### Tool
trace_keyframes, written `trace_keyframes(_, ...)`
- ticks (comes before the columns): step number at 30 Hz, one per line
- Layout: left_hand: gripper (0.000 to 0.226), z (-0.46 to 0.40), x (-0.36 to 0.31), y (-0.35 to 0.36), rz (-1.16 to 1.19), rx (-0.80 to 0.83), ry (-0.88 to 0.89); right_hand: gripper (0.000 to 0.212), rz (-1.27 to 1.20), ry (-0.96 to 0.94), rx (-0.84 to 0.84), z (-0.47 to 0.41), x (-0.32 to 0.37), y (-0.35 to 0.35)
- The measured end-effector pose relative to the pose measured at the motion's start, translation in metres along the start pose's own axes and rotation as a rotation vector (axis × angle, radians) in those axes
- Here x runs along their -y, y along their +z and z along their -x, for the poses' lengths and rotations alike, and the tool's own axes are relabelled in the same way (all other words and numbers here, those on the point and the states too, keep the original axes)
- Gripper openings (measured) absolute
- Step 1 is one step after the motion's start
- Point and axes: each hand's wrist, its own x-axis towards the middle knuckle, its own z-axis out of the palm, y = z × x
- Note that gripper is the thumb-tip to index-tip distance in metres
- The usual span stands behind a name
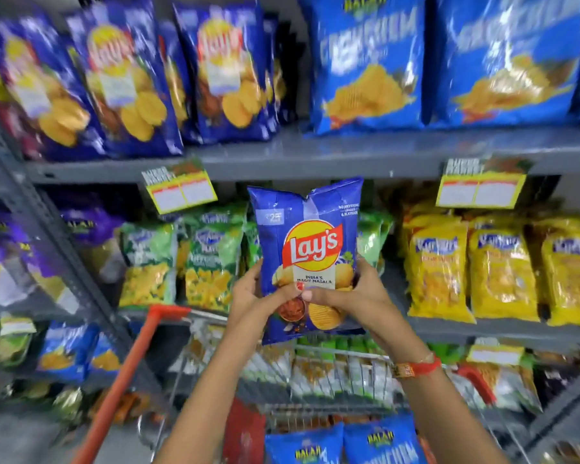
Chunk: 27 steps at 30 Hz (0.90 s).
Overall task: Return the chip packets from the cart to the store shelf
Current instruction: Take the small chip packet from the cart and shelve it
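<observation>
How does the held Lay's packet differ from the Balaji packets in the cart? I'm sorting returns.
The Lay's packet is dark blue and upright in both hands; the Balaji packets are lighter blue and lie in the cart. Lay's has a red-and-yellow logo; Balaji's is yellow lettering. Both are chip packets.

Bright, even store light, no hard shadows. The Lay's packet point(310, 259) I'm holding is sharp, but the shelf bags point(128, 82) smear with motion blur, glare on foil, edges bowed.

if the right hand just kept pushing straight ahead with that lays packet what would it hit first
Probably the green snack packets on the middle shelf, directly behind the Lay's packet that the right hand holds with the left hand; depth is hard to judge.
</observation>
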Motion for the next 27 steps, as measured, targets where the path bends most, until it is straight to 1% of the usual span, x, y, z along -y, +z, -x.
trace_keyframes(3, 0.035, -0.025, -0.041, -0.004, 0.013, 0.01, 0.105, 0.06, -0.007, -0.087, 0.0, -0.019, 0.044, 0.005)
trace_keyframes(7, 0.044, -0.059, -0.086, -0.013, 0.001, -0.005, 0.224, 0.052, -0.012, -0.188, 0.015, -0.047, 0.098, 0.016)
trace_keyframes(9, 0.037, -0.076, -0.107, -0.017, -0.008, -0.037, 0.271, 0.053, -0.027, -0.232, 0.027, -0.063, 0.118, 0.023)
trace_keyframes(11, 0.028, -0.093, -0.126, -0.021, -0.029, -0.065, 0.318, 0.06, -0.035, -0.276, 0.015, -0.082, 0.134, 0.031)
trace_keyframes(13, 0.029, -0.108, -0.144, -0.025, -0.047, -0.092, 0.355, 0.075, -0.033, -0.31, -0.018, -0.102, 0.15, 0.039)
trace_keyframes(15, 0.032, -0.124, -0.155, -0.028, -0.048, -0.122, 0.37, 0.083, -0.014, -0.347, -0.054, -0.121, 0.164, 0.046)
trace_keyframes(17, 0.041, -0.138, -0.165, -0.032, -0.066, -0.142, 0.376, 0.084, 0.017, -0.37, -0.083, -0.137, 0.173, 0.053)
trace_keyframes(19, 0.047, -0.152, -0.17, -0.034, -0.079, -0.163, 0.38, 0.076, 0.019, -0.386, -0.101, -0.15, 0.178, 0.058)
trace_keyframes(22, 0.053, -0.169, -0.173, -0.036, -0.106, -0.182, 0.366, 0.058, 0.013, -0.386, -0.135, -0.166, 0.18, 0.065)
trace_keyframes(23, 0.054, -0.174, -0.172, -0.036, -0.111, -0.177, 0.361, 0.057, 0.018, -0.39, -0.139, -0.17, 0.179, 0.067)
trace_keyframes(27, 0.053, -0.19, -0.161, -0.038, -0.158, -0.208, 0.326, 0.074, 0.087, -0.389, -0.159, -0.189, 0.169, 0.068)
